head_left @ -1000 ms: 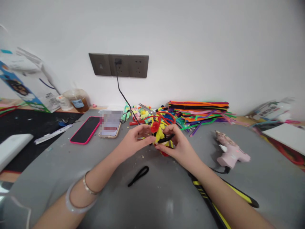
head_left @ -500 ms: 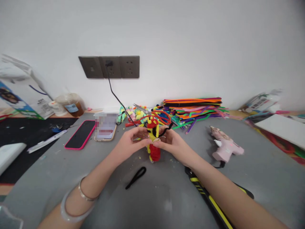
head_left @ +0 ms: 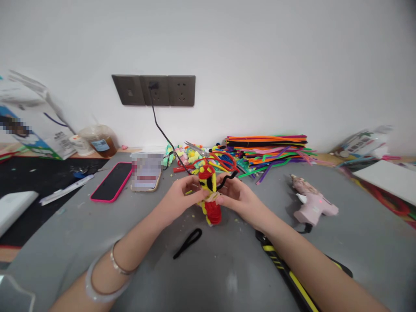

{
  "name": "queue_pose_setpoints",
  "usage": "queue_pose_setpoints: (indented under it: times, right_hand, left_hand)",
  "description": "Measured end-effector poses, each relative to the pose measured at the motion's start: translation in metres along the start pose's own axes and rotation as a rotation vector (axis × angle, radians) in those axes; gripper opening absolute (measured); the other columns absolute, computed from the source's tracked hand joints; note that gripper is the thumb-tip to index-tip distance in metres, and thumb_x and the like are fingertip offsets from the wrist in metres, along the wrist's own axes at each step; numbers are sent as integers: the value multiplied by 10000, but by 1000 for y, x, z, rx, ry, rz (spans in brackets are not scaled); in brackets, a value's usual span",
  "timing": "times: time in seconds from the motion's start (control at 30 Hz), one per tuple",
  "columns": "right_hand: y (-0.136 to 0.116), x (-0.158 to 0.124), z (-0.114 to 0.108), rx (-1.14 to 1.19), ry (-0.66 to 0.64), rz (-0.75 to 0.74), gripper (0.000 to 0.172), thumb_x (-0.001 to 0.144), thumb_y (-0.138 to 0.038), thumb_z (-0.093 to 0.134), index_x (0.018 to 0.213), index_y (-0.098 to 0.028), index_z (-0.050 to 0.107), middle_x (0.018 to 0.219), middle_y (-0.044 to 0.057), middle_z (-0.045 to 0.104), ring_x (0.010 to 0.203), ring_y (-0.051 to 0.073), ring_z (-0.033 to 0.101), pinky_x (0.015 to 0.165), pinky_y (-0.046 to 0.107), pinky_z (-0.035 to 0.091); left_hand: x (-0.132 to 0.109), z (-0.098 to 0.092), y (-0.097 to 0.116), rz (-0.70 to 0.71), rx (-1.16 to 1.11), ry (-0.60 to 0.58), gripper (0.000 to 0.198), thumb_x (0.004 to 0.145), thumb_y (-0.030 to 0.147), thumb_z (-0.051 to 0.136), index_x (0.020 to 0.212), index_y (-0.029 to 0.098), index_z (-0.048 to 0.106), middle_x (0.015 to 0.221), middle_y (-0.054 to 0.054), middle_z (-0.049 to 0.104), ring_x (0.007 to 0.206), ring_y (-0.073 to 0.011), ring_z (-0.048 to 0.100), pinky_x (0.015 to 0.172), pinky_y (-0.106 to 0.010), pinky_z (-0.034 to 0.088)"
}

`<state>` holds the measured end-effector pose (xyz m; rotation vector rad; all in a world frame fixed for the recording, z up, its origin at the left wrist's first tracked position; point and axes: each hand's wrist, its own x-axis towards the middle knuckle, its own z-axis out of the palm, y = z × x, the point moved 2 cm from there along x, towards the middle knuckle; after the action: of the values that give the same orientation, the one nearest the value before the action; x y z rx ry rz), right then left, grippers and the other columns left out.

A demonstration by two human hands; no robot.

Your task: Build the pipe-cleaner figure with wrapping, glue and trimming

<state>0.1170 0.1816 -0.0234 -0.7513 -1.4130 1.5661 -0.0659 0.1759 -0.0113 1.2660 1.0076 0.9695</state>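
Both of my hands pinch a small red and yellow pipe-cleaner figure (head_left: 210, 203) that stands upright on the grey mat (head_left: 227, 268). My left hand (head_left: 182, 196) grips its left side with closed fingers. My right hand (head_left: 238, 197) closes on its right side, where a black pipe cleaner (head_left: 227, 177) curls up from the figure. A folded black pipe cleaner (head_left: 187, 243) lies loose on the mat just in front of my hands.
A pile of coloured pipe cleaners (head_left: 269, 149) and scissors (head_left: 195, 148) lie at the back. A pink glue gun (head_left: 312, 203) rests at right, two phones (head_left: 112, 182) at left. A black and yellow tool (head_left: 286, 271) lies under my right forearm.
The figure was turned from lying tilted in my hands to standing upright on the mat. My hands stay on its sides, with only a slight shift since half a second ago.
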Motion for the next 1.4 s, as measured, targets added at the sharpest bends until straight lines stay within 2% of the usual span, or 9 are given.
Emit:
queue_pose_setpoints:
  times: [0.1, 0.2, 0.3, 0.43, 0.6, 0.83, 1.07, 1.23, 1.4]
  right_hand:
    - [-6, -2, -3, -49, 57, -56, 453, 770, -580, 848, 1016, -270, 626, 1017, 36, 691, 969, 213, 679, 894, 348, 563]
    - [-11, -3, -5, -90, 93, -110, 389, 786, -555, 843, 952, -264, 647, 952, 29, 684, 892, 203, 661, 825, 329, 560]
    - [-16, -4, -4, -154, 68, -147, 350, 818, -545, 818, 834, -239, 649, 850, 17, 633, 799, 184, 606, 754, 316, 544]
    - [-20, -6, -1, -133, 4, -167, 353, 821, -544, 814, 831, -230, 654, 832, 16, 621, 769, 178, 586, 710, 309, 531]
    - [-23, -7, -1, -228, 15, -223, 327, 853, -526, 787, 837, -221, 671, 839, 24, 641, 762, 181, 594, 689, 308, 497]
    - [-31, -9, -3, -382, 55, -318, 368, 909, -587, 701, 828, -229, 670, 803, 29, 610, 756, 190, 560, 669, 321, 444]
    - [-31, -11, -7, -500, 35, -413, 326, 990, -507, 624, 830, -232, 695, 779, 32, 609, 714, 180, 532, 628, 316, 404]
    - [-31, -10, -7, -557, 75, -410, 270, 966, -464, 673, 825, -234, 691, 766, 20, 612, 672, 164, 518, 600, 302, 398]
    - [-24, -9, -8, -493, 135, -368, 227, 918, -428, 736, 833, -233, 654, 796, 17, 638, 702, 169, 554, 625, 298, 436]
  left_hand:
    - [-1, 1, -1, -55, -149, -32, 486, 660, 458, 902, 1030, 178, 761, 943, -54, 749, 847, -206, 680, 767, -305, 513]
    - [-2, 1, 0, -99, -221, -42, 515, 628, 429, 929, 1057, 193, 772, 948, -53, 755, 839, -201, 685, 754, -301, 524]
    - [-3, 2, 0, -142, -267, -87, 484, 605, 399, 952, 1010, 192, 789, 975, -57, 761, 851, -193, 687, 762, -297, 539]
    - [-4, 3, -1, -191, -350, -136, 441, 573, 385, 980, 929, 191, 805, 951, -42, 758, 806, -156, 675, 732, -261, 544]
    - [-3, 0, -4, -216, -330, -142, 446, 592, 400, 976, 943, 182, 809, 942, -47, 758, 805, -155, 676, 749, -261, 546]
    - [-3, -1, -8, -224, -277, -142, 460, 600, 486, 965, 888, 177, 783, 859, -24, 727, 748, -140, 652, 701, -253, 520]
    - [-3, 1, -6, -240, -270, -122, 476, 565, 503, 978, 857, 179, 785, 845, -8, 711, 760, -122, 649, 693, -224, 526]
    - [-3, 1, -6, -238, -262, -106, 460, 594, 502, 966, 864, 173, 793, 851, -15, 709, 746, -117, 632, 677, -218, 515]
    - [-2, 2, -6, -198, -295, -110, 473, 644, 480, 947, 994, 201, 793, 968, -26, 716, 856, -149, 655, 742, -244, 538]
